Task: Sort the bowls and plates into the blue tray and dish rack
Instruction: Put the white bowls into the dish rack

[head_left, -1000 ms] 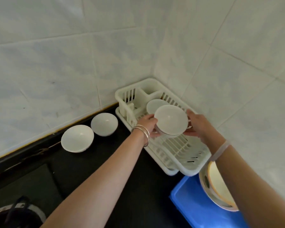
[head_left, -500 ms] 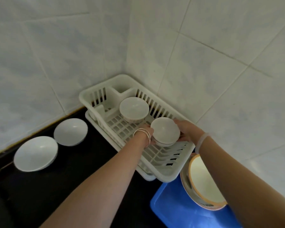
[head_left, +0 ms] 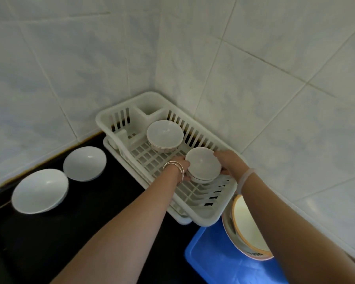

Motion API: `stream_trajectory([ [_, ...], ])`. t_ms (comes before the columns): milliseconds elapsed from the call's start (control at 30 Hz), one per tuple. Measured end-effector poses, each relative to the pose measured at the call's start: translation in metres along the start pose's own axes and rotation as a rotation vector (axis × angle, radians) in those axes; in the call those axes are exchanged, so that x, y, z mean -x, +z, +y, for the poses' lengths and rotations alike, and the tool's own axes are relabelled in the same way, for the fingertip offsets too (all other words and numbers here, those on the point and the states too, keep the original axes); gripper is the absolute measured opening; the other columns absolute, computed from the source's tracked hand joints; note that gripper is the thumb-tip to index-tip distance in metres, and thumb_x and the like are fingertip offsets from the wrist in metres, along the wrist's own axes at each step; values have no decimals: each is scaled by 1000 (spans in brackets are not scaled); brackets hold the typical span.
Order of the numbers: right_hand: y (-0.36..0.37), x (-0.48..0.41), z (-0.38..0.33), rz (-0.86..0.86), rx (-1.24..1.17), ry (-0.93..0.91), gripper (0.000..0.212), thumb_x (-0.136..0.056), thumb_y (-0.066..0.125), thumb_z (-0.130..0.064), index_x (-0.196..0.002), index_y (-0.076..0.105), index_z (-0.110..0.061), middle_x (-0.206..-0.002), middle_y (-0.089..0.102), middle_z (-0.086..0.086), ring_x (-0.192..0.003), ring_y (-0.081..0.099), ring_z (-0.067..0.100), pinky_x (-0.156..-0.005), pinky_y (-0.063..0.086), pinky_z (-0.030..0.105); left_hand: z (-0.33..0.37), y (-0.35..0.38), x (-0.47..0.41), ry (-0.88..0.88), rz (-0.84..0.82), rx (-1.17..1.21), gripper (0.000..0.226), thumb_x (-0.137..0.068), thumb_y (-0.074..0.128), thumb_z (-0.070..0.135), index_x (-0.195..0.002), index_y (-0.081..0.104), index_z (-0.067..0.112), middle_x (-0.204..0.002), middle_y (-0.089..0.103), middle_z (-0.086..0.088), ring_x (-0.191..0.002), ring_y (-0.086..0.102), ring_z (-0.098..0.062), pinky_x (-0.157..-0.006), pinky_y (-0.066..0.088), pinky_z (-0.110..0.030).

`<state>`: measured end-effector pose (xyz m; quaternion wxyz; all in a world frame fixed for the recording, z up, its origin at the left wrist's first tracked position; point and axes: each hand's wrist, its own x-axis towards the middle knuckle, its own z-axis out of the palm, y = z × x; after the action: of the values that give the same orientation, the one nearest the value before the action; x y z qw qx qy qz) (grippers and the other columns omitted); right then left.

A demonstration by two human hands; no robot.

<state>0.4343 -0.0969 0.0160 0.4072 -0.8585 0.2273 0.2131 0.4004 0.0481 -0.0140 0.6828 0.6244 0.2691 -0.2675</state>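
A tiled wall [head_left: 254, 58] is seen on two sides, meeting in a corner, and a black counter [head_left: 49, 232] is laid below it. In the corner, on the counter, a white dish rack [head_left: 208, 211] is placed, its far end close against the tiles. At the lower right a blue tray [head_left: 213, 261] is seen, just beside the near end of the rack, and plates [head_left: 244, 220] with an orange rim are leaned in it, partly hidden by the right forearm. On the counter to the left of the rack, two white bowls are set side by side: a larger white bowl [head_left: 40, 190] nearer to the camera and a smaller white bowl [head_left: 84, 163] behind it, near each other, both mouth up and well apart from the hands. Inside the rack, at its far part, a patterned bowl [head_left: 164, 135] is standing upright on the grid floor. Nearer, a second bowl [head_left: 203, 163] is held low over the rack floor between both hands; whether it touches the grid cannot be told. It is gripped by the left hand [head_left: 180, 163] on its left side and by the right hand [head_left: 231, 161] on its right side, the fingers being closed around the wall. Thin bangles [head_left: 175, 167] are worn on the left wrist and a pale band [head_left: 245, 178] on the right wrist.
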Motion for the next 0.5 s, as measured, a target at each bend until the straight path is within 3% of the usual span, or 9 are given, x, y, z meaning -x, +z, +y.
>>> stream_trajectory([
  [167, -1, 21, 4, 117, 370, -200, 37, -98, 37, -25, -109, 62, 1, -109, 66, 20, -100, 61, 35, -79, 43, 33, 6, -7, 7, 84, -1, -69, 37, -90, 41, 2, -126, 51, 4, -122, 52, -21, -110, 53, -40, -88, 51, -51],
  [233, -1, 30, 3, 142, 382, -234, 37, -99, 35, -22, -113, 61, 0, -113, 65, 19, -104, 59, 34, -75, 37, 30, 7, -12, 10, 106, 7, -90, 31, -90, 42, 2, -118, 56, 2, -112, 56, -21, -103, 56, -35, -90, 50, -46],
  [333, 4, 50, -7, 197, 205, -335, 35, -98, 38, -23, -121, 60, -9, -119, 62, 13, -101, 55, 28, -79, 34, 28, 9, -21, 23, 196, 45, -123, 19, -89, 43, 4, -101, 58, 5, -85, 57, -15, -81, 55, -27, -86, 47, -38],
  [433, 22, 77, -20, 130, 16, -394, 32, -96, 41, -30, -115, 62, -15, -118, 64, 9, -102, 57, 25, -92, 46, 41, 8, -43, 47, 335, 134, -215, 24, -92, 42, 13, -104, 63, 15, -99, 58, -11, -93, 55, -24, -91, 45, -34],
  [500, 40, 96, -27, 43, -55, -400, 23, -96, 43, -31, -94, 64, -20, -108, 68, 9, -99, 62, 28, -94, 49, 49, 3, -66, 66, 392, 220, -248, 28, -92, 43, 19, -113, 61, 19, -116, 59, -9, -105, 57, -24, -97, 45, -34],
])
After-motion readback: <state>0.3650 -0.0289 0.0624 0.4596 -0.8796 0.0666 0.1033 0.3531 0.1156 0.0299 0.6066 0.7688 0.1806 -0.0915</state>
